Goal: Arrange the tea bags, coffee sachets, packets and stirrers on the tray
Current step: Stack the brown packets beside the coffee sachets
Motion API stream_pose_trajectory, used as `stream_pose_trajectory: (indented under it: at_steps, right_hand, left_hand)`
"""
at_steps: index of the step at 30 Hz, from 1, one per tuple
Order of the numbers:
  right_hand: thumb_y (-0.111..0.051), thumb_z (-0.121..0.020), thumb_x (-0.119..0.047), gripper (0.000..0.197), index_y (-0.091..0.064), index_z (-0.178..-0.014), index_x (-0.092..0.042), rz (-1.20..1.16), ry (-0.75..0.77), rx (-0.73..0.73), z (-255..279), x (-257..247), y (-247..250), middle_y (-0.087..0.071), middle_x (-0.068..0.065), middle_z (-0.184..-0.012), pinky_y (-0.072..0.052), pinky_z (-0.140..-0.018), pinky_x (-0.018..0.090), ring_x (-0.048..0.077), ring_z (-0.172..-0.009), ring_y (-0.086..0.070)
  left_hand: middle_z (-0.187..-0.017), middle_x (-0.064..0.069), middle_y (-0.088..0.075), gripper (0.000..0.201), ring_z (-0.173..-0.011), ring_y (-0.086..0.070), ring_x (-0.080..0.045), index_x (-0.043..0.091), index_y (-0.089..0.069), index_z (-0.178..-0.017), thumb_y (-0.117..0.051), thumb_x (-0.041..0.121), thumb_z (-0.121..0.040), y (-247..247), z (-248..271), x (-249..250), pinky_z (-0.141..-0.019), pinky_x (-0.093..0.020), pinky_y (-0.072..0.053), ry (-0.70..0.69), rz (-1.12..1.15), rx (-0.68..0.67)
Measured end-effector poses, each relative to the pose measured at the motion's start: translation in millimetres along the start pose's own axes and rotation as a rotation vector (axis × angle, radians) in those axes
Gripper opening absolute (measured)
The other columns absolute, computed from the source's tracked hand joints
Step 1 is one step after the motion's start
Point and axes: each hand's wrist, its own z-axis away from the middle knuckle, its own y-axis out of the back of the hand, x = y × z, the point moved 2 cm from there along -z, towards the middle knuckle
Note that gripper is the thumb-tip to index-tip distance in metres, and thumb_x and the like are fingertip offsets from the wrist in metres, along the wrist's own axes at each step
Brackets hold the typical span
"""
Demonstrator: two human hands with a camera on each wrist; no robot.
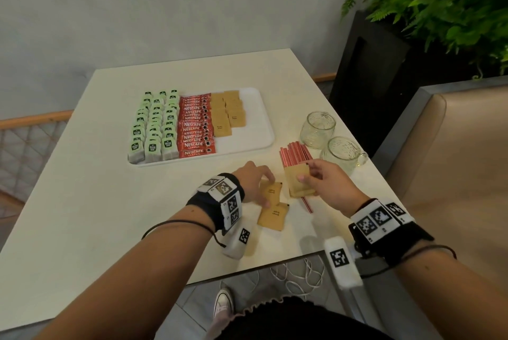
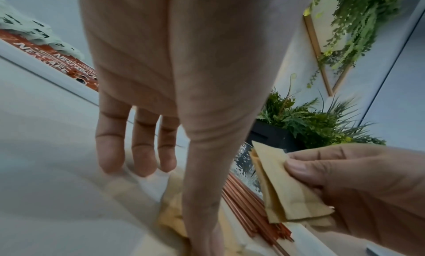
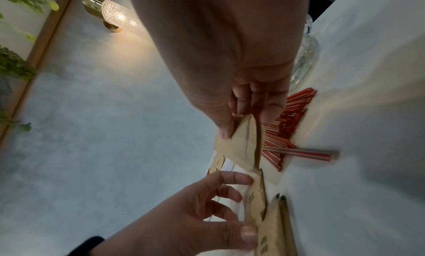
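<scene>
I count one white tray [image 1: 253,130] beyond my hands, carrying three columns of green tea bags [image 1: 154,125], one column of red coffee sachets [image 1: 195,126] and two columns of brown sugar packets [image 1: 228,112]; exact numbers in each are too overlapped to tell. Two loose brown packets [image 1: 270,203] lie under my left hand [image 1: 254,184]. My right hand [image 1: 325,184] holds a small stack [image 1: 298,183], count unclear. One bundle of red stirrers [image 1: 295,154] and two glass jars [image 1: 317,127] sit just past it.

"NESCAFE CLASSIC" is printed in white on the red coffee sachets [image 1: 196,127] on the tray [image 1: 255,119]. Small print on the brown packets [image 1: 272,202] at 5 o'clock cannot be read.
</scene>
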Motion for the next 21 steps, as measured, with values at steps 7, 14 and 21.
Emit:
stream_pose_trajectory:
  at_steps: [7,14,21]
  right_hand:
    - [-0.061,-0.094,-0.012,0.010,-0.066,-0.092,-0.020,-0.029,0.015,-0.034,6.6,-0.8,-4.0,-0.069,-0.005,-0.087,-0.044,-0.063,0.014,0.005,-0.080,-0.063]
    - [-0.061,-0.094,-0.013,0.006,-0.064,-0.099,-0.012,-0.025,-0.003,-0.054,5.9,-2.6,-10.1,-0.067,0.000,-0.092,-0.045,-0.068,0.020,0.013,-0.086,-0.062]
    - [-0.060,-0.094,-0.009,0.006,-0.063,-0.100,-0.011,-0.109,-0.017,-0.066,2.5,-9.8,-17.1,-0.067,0.003,-0.093,-0.052,-0.067,0.021,0.015,-0.086,-0.063]
  left_hand:
    - [-0.126,-0.003,-0.048,0.082,-0.114,-0.055,-0.023,0.027,-0.042,-0.134,-0.089,0.031,-0.066,3.9,-3.0,-2.6,-0.096,-0.041,-0.046,0.002,0.032,0.038]
    - [-0.125,-0.003,-0.043,0.064,-0.110,-0.054,-0.026,0.022,-0.056,-0.121,-0.087,0.037,-0.067,7.7,-6.8,2.0,-0.095,-0.040,-0.048,0.022,-0.080,0.019]
    - [-0.080,0.006,-0.059,0.034,-0.072,-0.057,-0.012,0.022,-0.060,-0.106,-0.079,0.017,-0.078,12.4,-5.9,-4.8,-0.064,-0.022,-0.041,-0.084,0.425,0.161]
